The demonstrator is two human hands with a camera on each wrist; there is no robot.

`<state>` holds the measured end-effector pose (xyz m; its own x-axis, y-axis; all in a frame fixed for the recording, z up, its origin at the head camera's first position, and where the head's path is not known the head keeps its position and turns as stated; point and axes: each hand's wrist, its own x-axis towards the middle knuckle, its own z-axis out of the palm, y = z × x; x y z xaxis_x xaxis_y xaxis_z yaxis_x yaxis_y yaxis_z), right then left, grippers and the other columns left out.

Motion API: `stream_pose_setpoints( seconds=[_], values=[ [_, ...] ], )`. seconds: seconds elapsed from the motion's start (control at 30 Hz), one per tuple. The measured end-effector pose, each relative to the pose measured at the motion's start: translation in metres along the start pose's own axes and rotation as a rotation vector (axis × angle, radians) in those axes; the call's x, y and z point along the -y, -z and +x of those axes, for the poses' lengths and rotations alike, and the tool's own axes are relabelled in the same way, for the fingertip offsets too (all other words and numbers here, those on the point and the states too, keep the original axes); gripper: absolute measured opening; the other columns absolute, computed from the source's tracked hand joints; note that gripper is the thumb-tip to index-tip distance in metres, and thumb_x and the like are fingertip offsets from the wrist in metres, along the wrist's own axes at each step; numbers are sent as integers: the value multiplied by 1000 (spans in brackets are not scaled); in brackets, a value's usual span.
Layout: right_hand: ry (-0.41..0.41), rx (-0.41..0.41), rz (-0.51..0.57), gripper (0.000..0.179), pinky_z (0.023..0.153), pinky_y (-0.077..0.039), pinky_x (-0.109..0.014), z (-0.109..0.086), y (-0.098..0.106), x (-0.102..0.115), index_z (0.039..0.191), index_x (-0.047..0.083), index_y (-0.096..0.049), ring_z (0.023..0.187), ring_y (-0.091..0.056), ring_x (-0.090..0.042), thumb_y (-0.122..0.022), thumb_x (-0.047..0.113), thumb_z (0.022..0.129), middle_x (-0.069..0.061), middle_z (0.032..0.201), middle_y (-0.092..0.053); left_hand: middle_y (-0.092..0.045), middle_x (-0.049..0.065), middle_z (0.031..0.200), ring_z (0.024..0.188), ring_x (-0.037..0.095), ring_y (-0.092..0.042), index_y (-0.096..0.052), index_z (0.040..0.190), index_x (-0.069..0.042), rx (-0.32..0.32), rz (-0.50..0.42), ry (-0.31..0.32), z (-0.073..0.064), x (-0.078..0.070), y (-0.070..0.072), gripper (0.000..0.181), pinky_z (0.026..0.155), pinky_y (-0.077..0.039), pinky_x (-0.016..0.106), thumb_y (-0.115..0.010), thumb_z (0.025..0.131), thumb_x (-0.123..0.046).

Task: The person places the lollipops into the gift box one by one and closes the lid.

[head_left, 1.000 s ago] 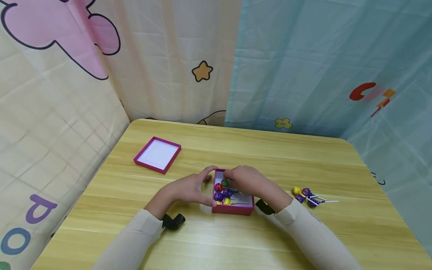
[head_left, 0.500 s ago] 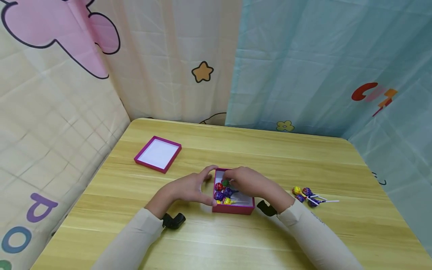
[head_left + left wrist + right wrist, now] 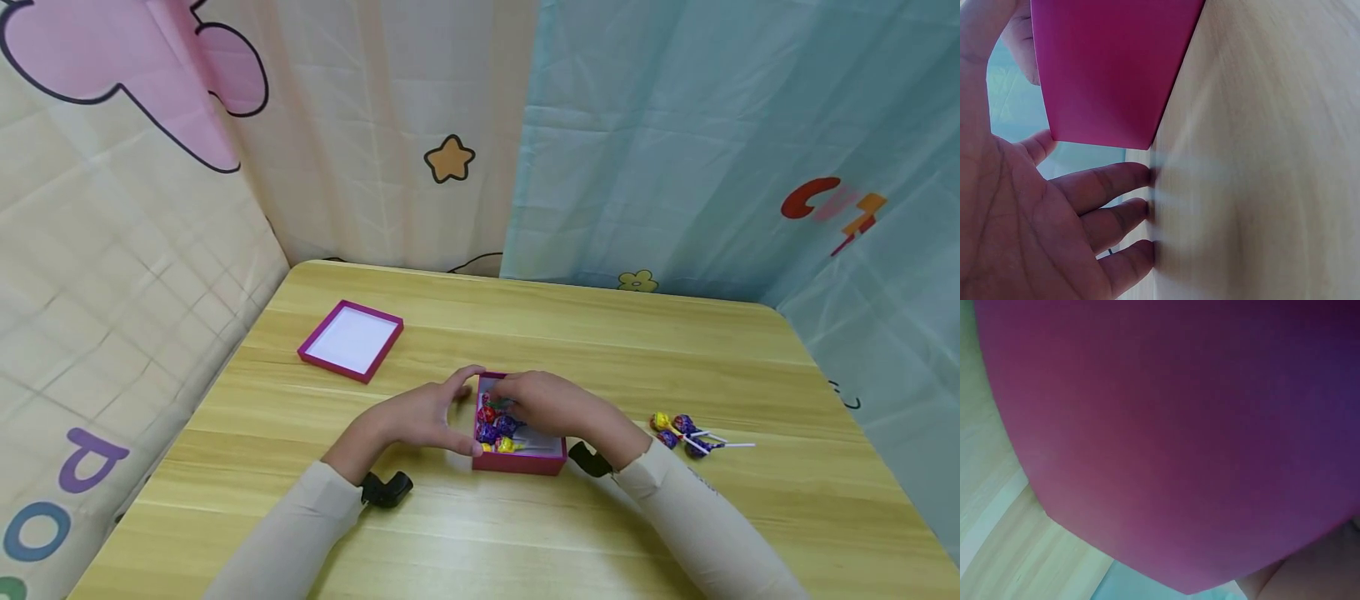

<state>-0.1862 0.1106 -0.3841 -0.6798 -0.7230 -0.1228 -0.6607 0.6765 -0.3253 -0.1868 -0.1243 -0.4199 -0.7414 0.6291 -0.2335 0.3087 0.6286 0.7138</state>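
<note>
A magenta box (image 3: 517,463) without its lid stands on the table, with several wrapped lollipops (image 3: 507,425) lying inside. My left hand (image 3: 423,418) spans the box's left side, its thumb at the near corner and index finger at the far one. In the left wrist view, its other fingers (image 3: 1125,265) rest on the table. My right hand (image 3: 551,403) reaches over the rim into the box, and its fingers pinch a green-wrapped lollipop (image 3: 497,406), mostly hidden under them. The right wrist view is filled by the box wall (image 3: 1147,444).
The box lid (image 3: 351,340) lies upturned at the back left, its white inside showing. To the right, several lollipops (image 3: 684,433) with yellow and purple wrappers lie in a loose bunch on the table (image 3: 465,542). Printed curtains (image 3: 600,150) hang behind the table.
The green lollipop has shifted slightly left and away inside the box, under my right fingers. My left hand has stayed at the box.
</note>
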Motion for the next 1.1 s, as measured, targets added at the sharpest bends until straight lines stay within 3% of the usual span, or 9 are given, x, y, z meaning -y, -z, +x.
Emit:
stream_pose_setpoints(
  seconds=[0.93,1.1],
  values=[
    [27,76,50,10,81,-50,-29,-3,-3,-8,106,15,-67,85,-55,-10,-62,13,98,7,96,-64,-39,13,154,141,21,-37,-14,157,-30,-2,-1,-18,1,-2,1,114,114,-29,42,-81,71,-62],
    [33,42,85,15,88,-51,-35,-8,3,-8,111,11,-68,91,-58,-12,-64,15,98,2,104,-66,-39,12,154,141,21,-36,-13,158,-30,-1,-7,-20,2,-1,0,113,115,-28,42,-81,72,-60]
  ],
)
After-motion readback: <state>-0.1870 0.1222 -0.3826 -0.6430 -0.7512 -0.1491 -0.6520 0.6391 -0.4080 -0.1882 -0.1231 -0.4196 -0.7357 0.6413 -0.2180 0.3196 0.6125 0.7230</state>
